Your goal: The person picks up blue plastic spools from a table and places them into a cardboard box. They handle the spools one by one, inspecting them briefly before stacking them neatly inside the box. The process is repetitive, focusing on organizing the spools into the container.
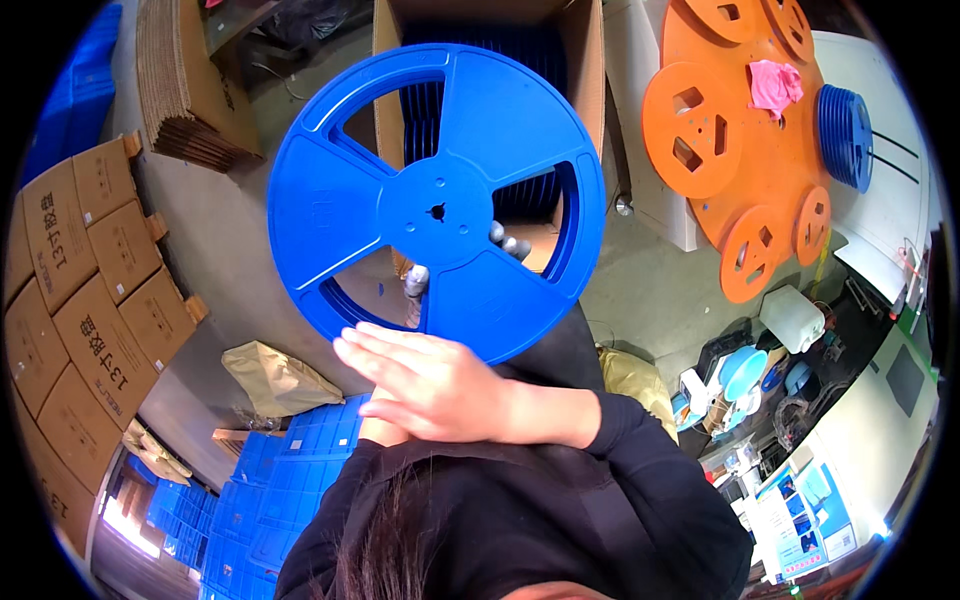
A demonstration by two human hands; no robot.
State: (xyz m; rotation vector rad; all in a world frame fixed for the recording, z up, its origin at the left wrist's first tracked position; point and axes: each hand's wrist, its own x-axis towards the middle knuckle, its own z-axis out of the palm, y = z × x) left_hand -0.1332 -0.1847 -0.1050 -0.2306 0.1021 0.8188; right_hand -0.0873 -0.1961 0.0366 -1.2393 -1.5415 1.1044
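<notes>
Grey concrete floor (pixel 230 230) spreads around you, crowded with boxes and parts. You hold one blue plastic reel (pixel 436 203) up in the middle of the view, in front of an open cardboard box (pixel 585 70). It is round and flat, with a solid hub, a small centre hole and three wide spokes between three curved openings. Your right hand (pixel 430 385) lies flat, fingers together, against the reel's lower rim. Your left hand (pixel 505 240) is behind the reel; only grey-gloved fingertips show through the openings, so I cannot tell how it grips.

The open box behind the reel holds more blue reels standing on edge. To your left, flat cardboard boxes (pixel 85 290) are stacked in a row of about seven. To your right, an orange board (pixel 770 150) carries six orange discs, with a pink rag (pixel 775 85) on it and a stack of blue reels (pixel 845 135) beside it. Blue trays (pixel 290 460) lie stacked below your arm.
</notes>
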